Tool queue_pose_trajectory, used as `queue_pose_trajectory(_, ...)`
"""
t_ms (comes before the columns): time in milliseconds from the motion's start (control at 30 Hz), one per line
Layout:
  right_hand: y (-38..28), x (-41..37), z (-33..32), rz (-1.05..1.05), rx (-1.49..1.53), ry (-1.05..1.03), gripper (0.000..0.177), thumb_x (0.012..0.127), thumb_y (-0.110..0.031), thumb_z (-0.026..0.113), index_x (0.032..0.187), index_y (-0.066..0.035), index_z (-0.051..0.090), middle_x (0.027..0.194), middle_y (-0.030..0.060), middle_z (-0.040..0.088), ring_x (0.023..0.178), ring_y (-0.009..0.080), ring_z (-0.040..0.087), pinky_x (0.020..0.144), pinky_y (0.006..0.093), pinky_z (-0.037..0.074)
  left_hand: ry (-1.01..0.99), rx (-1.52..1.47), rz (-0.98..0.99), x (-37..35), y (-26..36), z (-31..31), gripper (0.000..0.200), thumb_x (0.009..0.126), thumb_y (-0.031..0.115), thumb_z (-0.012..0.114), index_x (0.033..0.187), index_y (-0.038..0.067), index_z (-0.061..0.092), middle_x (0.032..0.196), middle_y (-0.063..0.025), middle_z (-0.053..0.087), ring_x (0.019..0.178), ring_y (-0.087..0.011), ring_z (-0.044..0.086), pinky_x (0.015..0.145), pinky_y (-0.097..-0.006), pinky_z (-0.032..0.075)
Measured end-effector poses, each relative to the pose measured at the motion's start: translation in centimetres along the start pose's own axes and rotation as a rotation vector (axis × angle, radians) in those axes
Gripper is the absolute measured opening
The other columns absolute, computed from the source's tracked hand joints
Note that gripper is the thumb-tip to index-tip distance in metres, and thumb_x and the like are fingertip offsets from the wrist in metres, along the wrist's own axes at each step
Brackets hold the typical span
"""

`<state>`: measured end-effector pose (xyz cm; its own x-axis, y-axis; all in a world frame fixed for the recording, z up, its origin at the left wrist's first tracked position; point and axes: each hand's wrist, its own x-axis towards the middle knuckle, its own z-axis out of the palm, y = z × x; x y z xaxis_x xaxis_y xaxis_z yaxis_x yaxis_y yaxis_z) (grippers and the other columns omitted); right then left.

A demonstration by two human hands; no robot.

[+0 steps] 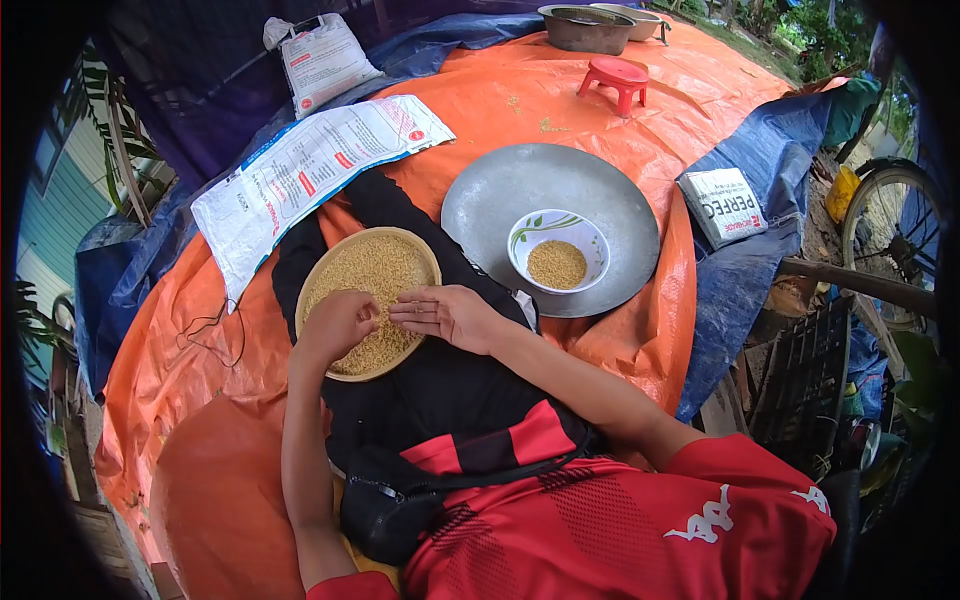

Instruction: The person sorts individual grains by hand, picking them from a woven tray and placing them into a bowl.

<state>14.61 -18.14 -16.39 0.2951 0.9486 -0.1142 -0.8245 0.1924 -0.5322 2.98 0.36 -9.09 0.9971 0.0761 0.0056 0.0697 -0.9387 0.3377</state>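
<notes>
An orange tarp (470, 90) spreads under a metal tray (490, 190); left of it, the round basket (365, 377) rests on the lap, both hands over it. The bowl (598, 255) lies nearer the right hand (447, 315), its fingers straight, flat; the left hand (342, 325) curls above grain (372, 262), its palm hidden, any pinched grain impossible to tell

The dark basin (585, 36) at the far edge of the tarp (690, 70) has unclear contents, the left hand (343, 322) hides part of the grain basket (436, 268), and the flat sack (315, 165) bears illegibly small print.
</notes>
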Motion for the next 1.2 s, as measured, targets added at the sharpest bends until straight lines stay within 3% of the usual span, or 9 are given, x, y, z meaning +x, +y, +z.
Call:
queue_pose_trajectory(333, 0.1, 0.3, -0.4, 0.013, 0.026, -0.006, 0.036, 0.097, -0.02, 0.05, 0.116, 0.009, 0.053, 0.115, 0.0218, 0.062, 0.11, 0.0291, 0.062, 0.097, 0.0374, 0.05, -0.049, 0.076, -0.055, 0.4, -1.0, 1.4, 0.01, 0.069, 0.009, 0.07, 0.078, 0.006, 0.071, 0.073, -0.0114, 0.067, 0.073, -0.029, 0.066, 0.069, -0.04, 0.05)
queue_pose_trajectory(633, 0.0, 0.1, 0.0, 0.006, 0.012, 0.001, 0.036, 0.097, -0.02, 0.049, 0.117, 0.01, 0.052, 0.116, 0.0229, 0.061, 0.111, 0.0299, 0.061, 0.098, 0.0379, 0.05, 0.087, 0.124, -0.011, 0.2, -1.3, 0.9, 0.009, 0.072, 0.012, 0.068, 0.078, 0.006, 0.07, 0.077, -0.0122, 0.067, 0.074, -0.03, 0.065, 0.07, -0.042, 0.05)
queue_pose_trajectory(733, 0.0, 0.0, 0.0, 0.004, 0.007, 0.006, 0.036, 0.099, -0.019, 0.044, 0.118, 0.011, 0.051, 0.116, 0.023, 0.06, 0.111, 0.0301, 0.061, 0.099, 0.0378, 0.049, 0.126, 0.088, 0.068, 0.3, 0.6, -0.1, 0.01, 0.074, 0.013, 0.069, 0.08, 0.005, 0.07, 0.076, -0.011, 0.065, 0.072, -0.0279, 0.064, 0.067, -0.0397, 0.049)
queue_pose_trajectory(833, 0.0, 0.0, 0.0, 0.001, 0.015, -0.016, 0.036, 0.1, -0.018, 0.039, 0.119, 0.011, 0.05, 0.116, 0.0228, 0.06, 0.112, 0.0302, 0.061, 0.1, 0.0375, 0.049, 0.14, -0.152, 0.127, 0.8, 2.4, -0.2, 0.009, 0.077, 0.01, 0.069, 0.081, 0.002, 0.069, 0.076, -0.0103, 0.064, 0.069, -0.0232, 0.063, 0.062, -0.0334, 0.048)
queue_pose_trajectory(1033, -0.2, 0.0, 0.1, 0.013, 0.013, 0.02, 0.037, 0.101, -0.018, 0.035, 0.12, 0.011, 0.048, 0.119, 0.0237, 0.059, 0.113, 0.031, 0.06, 0.1, 0.0381, 0.048, 0.271, -0.199, 0.119, 1.0, 3.7, -0.1, 0.012, 0.074, 0.012, 0.073, 0.08, 0.003, 0.069, 0.073, -0.0089, 0.063, 0.065, -0.0241, 0.061, 0.062, -0.0339, 0.047)
queue_pose_trajectory(1200, 0.0, 0.2, -0.2, 0.015, 0.024, 0.01, 0.04, 0.1, -0.019, 0.04, 0.123, 0.013, 0.046, 0.122, 0.0263, 0.056, 0.117, 0.0331, 0.057, 0.102, 0.0399, 0.047, 0.061, 0.02, -0.016, -0.2, 0.6, -0.7, 0.016, 0.069, 0.013, 0.075, 0.082, 0.004, 0.071, 0.074, -0.0099, 0.067, 0.07, -0.0224, 0.065, 0.064, -0.0347, 0.049)
